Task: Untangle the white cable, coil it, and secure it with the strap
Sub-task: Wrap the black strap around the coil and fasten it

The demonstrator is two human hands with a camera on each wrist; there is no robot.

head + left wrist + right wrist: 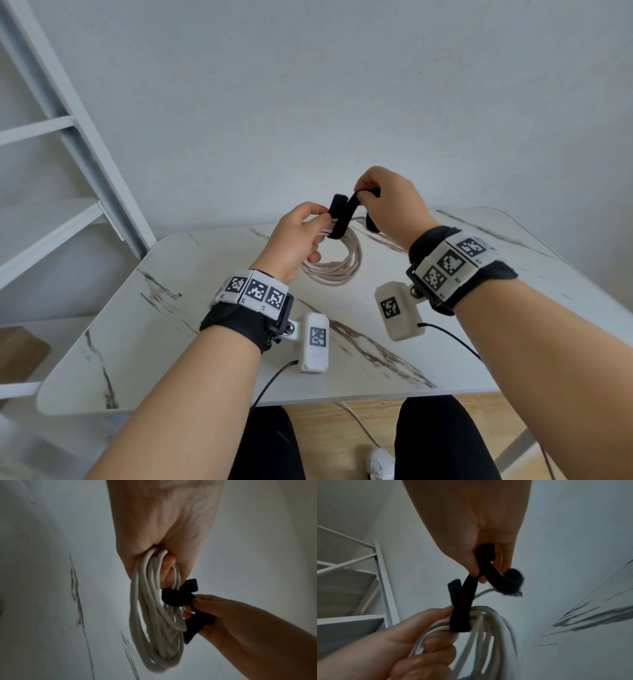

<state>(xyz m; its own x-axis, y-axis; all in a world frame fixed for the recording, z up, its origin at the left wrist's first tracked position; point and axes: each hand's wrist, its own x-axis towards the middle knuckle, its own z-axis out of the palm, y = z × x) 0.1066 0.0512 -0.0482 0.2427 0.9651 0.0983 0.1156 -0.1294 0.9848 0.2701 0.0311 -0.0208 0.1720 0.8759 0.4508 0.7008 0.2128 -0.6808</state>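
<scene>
The white cable (337,265) (154,622) (488,635) hangs in a round coil of several loops above the marble table (171,325). My left hand (298,236) (164,524) (412,639) grips the coil at its top. A black strap (342,216) (176,599) (462,609) wraps around the bundle right beside my left thumb. My right hand (387,202) (221,615) (481,534) pinches the strap's long end and holds it up and to the right. The strap's short end stands free. Its far tail curls below my right fingers.
A white wall rises just behind the table. A white shelf frame (68,144) (359,588) stands at the left. One cable end with a plug (518,594) sticks out behind the strap. My legs and the wooden floor (342,428) show below the table's near edge.
</scene>
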